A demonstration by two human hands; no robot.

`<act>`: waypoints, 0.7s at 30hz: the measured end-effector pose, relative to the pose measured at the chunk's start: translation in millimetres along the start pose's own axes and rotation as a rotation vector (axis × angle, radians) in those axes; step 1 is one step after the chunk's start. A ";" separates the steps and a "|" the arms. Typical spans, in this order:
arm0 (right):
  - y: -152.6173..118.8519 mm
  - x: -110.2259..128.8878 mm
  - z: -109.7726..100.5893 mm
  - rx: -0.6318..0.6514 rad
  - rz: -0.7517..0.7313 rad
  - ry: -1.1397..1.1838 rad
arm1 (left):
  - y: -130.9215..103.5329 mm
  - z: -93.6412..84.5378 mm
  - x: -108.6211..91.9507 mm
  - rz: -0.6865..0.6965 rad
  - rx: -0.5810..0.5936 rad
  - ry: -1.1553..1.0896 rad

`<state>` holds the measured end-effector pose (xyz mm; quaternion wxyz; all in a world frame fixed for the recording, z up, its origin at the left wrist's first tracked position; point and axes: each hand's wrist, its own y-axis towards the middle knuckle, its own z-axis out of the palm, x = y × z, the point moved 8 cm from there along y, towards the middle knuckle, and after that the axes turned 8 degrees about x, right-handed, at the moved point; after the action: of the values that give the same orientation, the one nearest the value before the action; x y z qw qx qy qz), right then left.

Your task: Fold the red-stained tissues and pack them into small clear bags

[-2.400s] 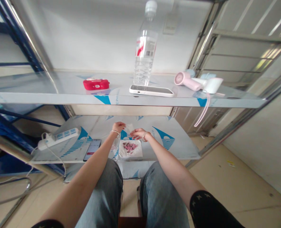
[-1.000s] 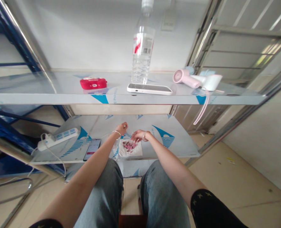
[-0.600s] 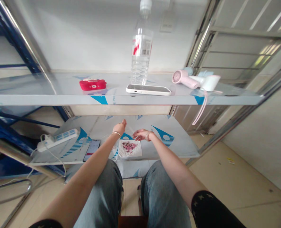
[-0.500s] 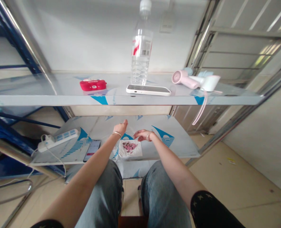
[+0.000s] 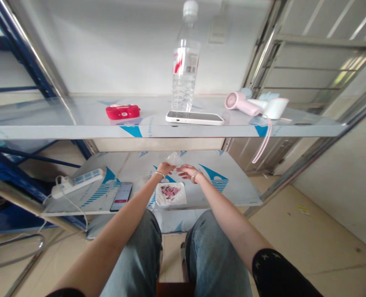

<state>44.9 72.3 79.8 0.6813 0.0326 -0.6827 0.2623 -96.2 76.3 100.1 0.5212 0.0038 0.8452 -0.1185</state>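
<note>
Step in hand: left hand (image 5: 166,168) has its fingertips pinched on a clear plastic bag (image 5: 173,158), held over the lower shelf (image 5: 241,185). Right hand (image 5: 188,172) is beside it, fingers partly spread; can't tell if they grip the film. Pink beads (image 5: 170,192) sit on a white square liner (image 5: 179,201), nearer the body than both hands. My read: film looks thin and floppy, so handling it calls for a light pinch with both sets of fingertips, clear of the beads. Count: 2 hands, 1 bag in the fingers, 1 liner, 2 smartphones (lower (image 5: 121,198), upper (image 5: 195,118)), 1 power strip (image 5: 80,181), 1 water bottle (image 5: 185,66), 1 red case (image 5: 122,112), 1 pink handheld fan (image 5: 243,104). Beads too small to count.
</note>
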 end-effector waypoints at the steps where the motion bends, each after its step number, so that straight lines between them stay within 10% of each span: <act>1: 0.4 0.4 1.3 -0.003 0.001 0.003 | 0.9 2.0 0.1 0.004 0.014 -0.055; 9: -0.3 0.6 -2.7 -0.043 -0.019 0.018 | 1.4 11.2 9.6 0.034 0.207 -0.144; 21: -0.1 -10.5 -11.9 -0.013 0.095 -0.068 | 3.8 2.3 18.2 0.037 0.159 0.036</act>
<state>56.5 73.7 69.0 0.6448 0.0046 -0.7077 0.2887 -101.9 77.4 82.3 0.5058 0.0629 0.8422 -0.1756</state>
